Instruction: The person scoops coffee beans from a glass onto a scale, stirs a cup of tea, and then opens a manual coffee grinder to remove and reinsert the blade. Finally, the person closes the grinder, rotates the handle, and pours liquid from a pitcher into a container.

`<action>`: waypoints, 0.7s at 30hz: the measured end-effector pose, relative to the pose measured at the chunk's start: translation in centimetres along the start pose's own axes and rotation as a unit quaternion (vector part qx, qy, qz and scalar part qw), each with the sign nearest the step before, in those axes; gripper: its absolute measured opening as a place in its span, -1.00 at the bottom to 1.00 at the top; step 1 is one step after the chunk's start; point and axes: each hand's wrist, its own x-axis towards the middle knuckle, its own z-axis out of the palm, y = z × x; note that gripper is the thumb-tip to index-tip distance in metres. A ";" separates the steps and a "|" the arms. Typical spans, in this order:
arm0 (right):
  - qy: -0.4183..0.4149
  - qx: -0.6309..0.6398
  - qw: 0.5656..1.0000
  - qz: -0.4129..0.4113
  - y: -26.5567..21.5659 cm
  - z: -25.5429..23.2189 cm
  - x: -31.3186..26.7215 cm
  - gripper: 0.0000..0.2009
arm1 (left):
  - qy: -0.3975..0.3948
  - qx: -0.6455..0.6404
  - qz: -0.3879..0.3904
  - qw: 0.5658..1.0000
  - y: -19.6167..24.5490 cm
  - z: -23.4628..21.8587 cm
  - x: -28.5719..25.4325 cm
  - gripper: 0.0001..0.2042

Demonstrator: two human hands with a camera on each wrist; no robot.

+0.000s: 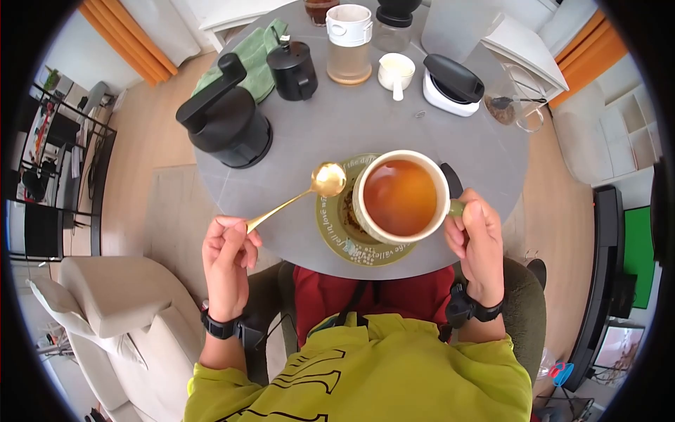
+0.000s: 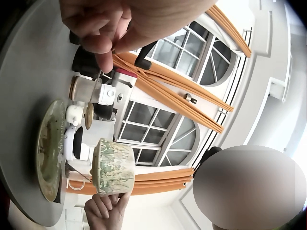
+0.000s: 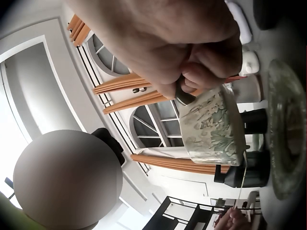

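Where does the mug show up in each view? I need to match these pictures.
Head: mug right of centre, seen from above.
Left wrist: mug below and left of centre, side-on.
Right wrist: mug right of centre, side-on.
Shared landmark: the plate, far left in the left wrist view, far right in the right wrist view.

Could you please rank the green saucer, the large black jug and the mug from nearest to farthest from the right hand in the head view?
From the right hand, nearest first:
1. Mug: held by that hand.
2. Green saucer: below the mug, partly showing to its left.
3. Large black jug: on the left side of the table.
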 end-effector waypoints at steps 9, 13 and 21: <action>-0.018 0.000 0.997 0.074 2.4 0.1 0.7 -0.60 | -0.005 -0.002 0.006 1.000 -0.1 -0.3 0.0 -0.90; -0.037 0.008 0.995 0.093 3.1 0.2 0.7 -0.61 | -0.006 -0.006 0.001 1.000 0.0 -0.3 0.0 -0.90; -0.055 0.011 0.989 0.135 3.5 0.3 0.9 -0.61 | 0.000 0.004 0.006 1.000 0.0 -0.1 -0.1 -0.90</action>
